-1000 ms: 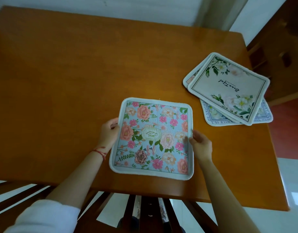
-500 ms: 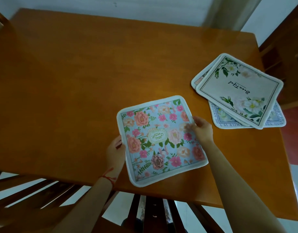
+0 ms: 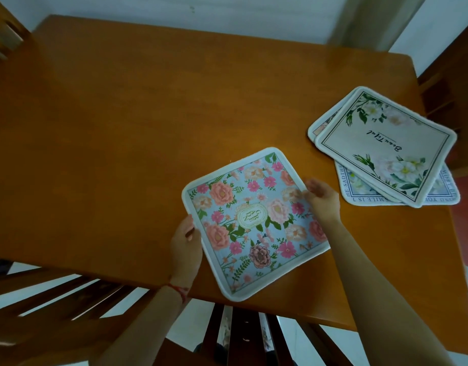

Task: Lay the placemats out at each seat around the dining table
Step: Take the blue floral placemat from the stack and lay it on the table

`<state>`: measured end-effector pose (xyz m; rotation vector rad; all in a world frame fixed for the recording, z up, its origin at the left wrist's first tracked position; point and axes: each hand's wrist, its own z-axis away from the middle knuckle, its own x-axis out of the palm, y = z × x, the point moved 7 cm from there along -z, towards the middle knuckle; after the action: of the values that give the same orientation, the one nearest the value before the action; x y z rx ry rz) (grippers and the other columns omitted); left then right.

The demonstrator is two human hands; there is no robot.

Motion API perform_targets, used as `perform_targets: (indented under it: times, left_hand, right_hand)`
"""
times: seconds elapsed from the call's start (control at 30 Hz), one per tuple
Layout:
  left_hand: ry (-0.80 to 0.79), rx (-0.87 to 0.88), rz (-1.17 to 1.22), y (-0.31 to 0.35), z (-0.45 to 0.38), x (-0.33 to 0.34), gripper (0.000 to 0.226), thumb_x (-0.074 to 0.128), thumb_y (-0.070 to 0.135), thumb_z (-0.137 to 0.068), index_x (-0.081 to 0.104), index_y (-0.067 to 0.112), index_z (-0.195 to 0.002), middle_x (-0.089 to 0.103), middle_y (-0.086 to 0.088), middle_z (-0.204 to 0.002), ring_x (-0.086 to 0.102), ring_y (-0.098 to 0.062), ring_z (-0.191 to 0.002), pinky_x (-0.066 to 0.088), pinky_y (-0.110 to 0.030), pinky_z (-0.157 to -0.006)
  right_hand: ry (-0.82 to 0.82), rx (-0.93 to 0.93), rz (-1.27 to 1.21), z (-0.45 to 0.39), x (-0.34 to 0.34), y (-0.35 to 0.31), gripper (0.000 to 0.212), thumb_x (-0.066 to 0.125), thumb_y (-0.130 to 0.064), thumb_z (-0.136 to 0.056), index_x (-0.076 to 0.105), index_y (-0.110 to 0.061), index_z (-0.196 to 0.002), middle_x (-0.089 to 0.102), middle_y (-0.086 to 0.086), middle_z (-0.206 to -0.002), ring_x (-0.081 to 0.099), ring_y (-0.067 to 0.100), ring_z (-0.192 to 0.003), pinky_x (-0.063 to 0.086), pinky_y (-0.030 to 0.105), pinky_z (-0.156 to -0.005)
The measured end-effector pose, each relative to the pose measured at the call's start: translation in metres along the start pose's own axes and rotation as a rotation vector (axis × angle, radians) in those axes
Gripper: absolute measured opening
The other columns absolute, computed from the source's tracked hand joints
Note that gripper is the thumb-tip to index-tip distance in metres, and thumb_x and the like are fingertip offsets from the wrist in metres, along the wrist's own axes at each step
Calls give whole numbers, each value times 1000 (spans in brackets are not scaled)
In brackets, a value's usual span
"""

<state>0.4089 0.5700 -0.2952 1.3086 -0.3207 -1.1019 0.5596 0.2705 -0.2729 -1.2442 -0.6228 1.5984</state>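
Nearest, dark wooden chair backs (image 3: 243, 336) stand below the front edge of the orange-brown wooden surface (image 3: 122, 133). Just past that edge lies the blue floral placemat with a white border (image 3: 254, 223), skewed, one corner reaching the rim. Left hand (image 3: 185, 244) pinches its left border, thumb on top, fingers curled under, so that side may be slightly raised; hard to tell. Right hand (image 3: 324, 200) sits at the right edge, fingers (image 3: 310, 184) bent onto the print; whether any tuck beneath, cannot tell.

Step in hand, by my reading: placing the first mat at the near seat. Next move calls for turning it square to the front edge, pulling the corner in from the rim, then releasing both hands.

Farther right, a loose stack of three cream and grey floral placemats (image 3: 386, 146) waits, fanned, well apart from the blue one, top mat lettered "Beautiful". Nothing lies in the way of squaring. Beyond, bare wood; another chair (image 3: 3, 35) at far left; a pale wall (image 3: 227, 14) behind.
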Motion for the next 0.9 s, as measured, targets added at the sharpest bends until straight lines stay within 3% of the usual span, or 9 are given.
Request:
perform_targets:
  times: [0.1, 0.2, 0.3, 0.43, 0.5, 0.67, 0.9]
  left_hand:
    - [-63, 59, -82, 17, -24, 2, 35, 45, 10, -94, 49, 11, -129, 57, -5, -118, 57, -17, -103, 50, -23, -74]
    - [-139, 181, -158, 39, -52, 12, 37, 46, 14, -94, 46, 8, -131, 55, -8, -126, 57, -18, -108, 51, -28, -86]
    - [-219, 199, -183, 58, -72, 26, 38, 44, 9, -94, 43, 6, -133, 52, -9, -130, 57, -14, -104, 51, -17, -79]
    - [-321, 241, -266, 72, -93, 45, 37, 44, 4, -93, 46, 1, -130, 52, -16, -131, 51, -25, -120, 42, -29, -98]
    - [-384, 260, -320, 73, -98, 56, 36, 43, 4, -93, 46, 0, -129, 52, -16, -132, 50, -26, -121, 40, -30, -100]
    - [-399, 281, -366, 79, -115, 68, 36, 45, 2, -92, 48, 1, -128, 53, -16, -131, 51, -26, -121, 42, -27, -95]
    - [-430, 288, -384, 81, -120, 70, 36, 42, 5, -94, 47, 3, -129, 55, -15, -129, 57, -23, -110, 50, -18, -68]
  right_hand:
    - [78, 22, -59, 13, -15, 16, 45, 58, -10, -88, 48, -9, -131, 57, 6, -129, 55, 18, -114, 46, 24, -85]
    - [174, 68, -66, 33, -28, 30, 42, 56, -11, -89, 49, -10, -130, 57, 2, -125, 58, 8, -91, 45, 12, -62]
    - [272, 128, -132, 58, -40, 47, 40, 59, -14, -88, 52, -8, -127, 60, 6, -121, 57, 14, -94, 46, 24, -74]
    - [328, 186, -142, 86, -44, 66, 44, 65, -22, -85, 54, -7, -125, 60, 7, -118, 55, 20, -108, 42, 29, -86]
    - [339, 183, -95, 97, -43, 73, 41, 60, -18, -88, 52, -7, -127, 60, 8, -121, 56, 23, -112, 41, 30, -86]
    - [379, 200, -75, 115, -37, 79, 35, 59, -14, -88, 56, -8, -123, 63, 6, -117, 54, 10, -97, 43, 28, -82]
    - [384, 240, -96, 125, -29, 85, 35, 57, -6, -87, 56, -9, -122, 64, 5, -113, 55, 10, -93, 43, 25, -80]
